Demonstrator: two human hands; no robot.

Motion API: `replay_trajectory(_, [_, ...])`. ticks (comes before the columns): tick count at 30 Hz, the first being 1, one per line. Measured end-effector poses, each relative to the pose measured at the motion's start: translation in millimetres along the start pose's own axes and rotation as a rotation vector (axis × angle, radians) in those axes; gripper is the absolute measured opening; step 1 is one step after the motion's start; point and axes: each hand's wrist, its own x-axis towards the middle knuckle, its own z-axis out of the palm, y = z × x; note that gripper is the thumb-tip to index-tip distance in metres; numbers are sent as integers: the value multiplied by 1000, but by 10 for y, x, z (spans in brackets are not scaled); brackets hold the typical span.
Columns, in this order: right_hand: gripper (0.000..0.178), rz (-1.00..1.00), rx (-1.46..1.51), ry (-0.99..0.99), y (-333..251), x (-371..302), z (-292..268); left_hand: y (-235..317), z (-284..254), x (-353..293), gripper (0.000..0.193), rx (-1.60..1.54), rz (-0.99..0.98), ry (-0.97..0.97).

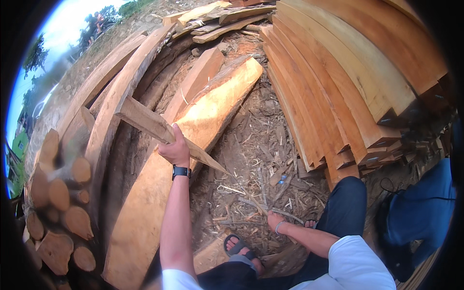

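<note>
My left hand (pixel 176 149), with a dark watch on the wrist, is wrapped round a long wooden offcut (pixel 142 117). The offcut is squared and thick at its far left end and tapers to a thin point toward the lower right. From that point a narrow strip runs on toward my right hand (pixel 275 221), whose fingers are closed at its near end. I cannot tell whether strip and offcut are one piece. Beneath the offcut lies a broad, thick slab (pixel 145 212) of pale sawn wood, sunlit at its far end.
Long sawn beams (pixel 333 92) are stacked at the right. Cut logs (pixel 59 194) and rough boards (pixel 112 108) lie at the left, with more slabs (pixel 227 24) at the back. Bark and chips (pixel 256 145) litter the ground. Another person's blue-clad leg (pixel 420 203) shows at the right.
</note>
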Motion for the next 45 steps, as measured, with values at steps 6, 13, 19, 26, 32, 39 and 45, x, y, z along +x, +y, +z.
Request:
replay_trajectory(6, [32,177,303,-228,-479,-36,-369,-76,-79,12,30,28,42,27])
replay_trajectory(13, [18,346,1233,-508,-403,171,-591,-135,-20,28,30,-46,-53,-69])
replay_trajectory(19, [27,-54,70,36,-441,84,-581,-166,6,6,29,-6,54,-33])
replay_trajectory(26, [27,165,198,33,-828,-44,-1062,-138,-28,10,31,1,-31,-47])
replay_trajectory(32, [39,62,50,-134,-109,-11,-151,-157,-105,18,29,45,-27,-47])
replay_trajectory(39, [31,78,427,145,-739,50,-882,-94,-136,76,37,51,38,60])
replay_trajectory(45, [25,104,145,-19,-288,-48,-470,8,-84,40,36,59,30,44])
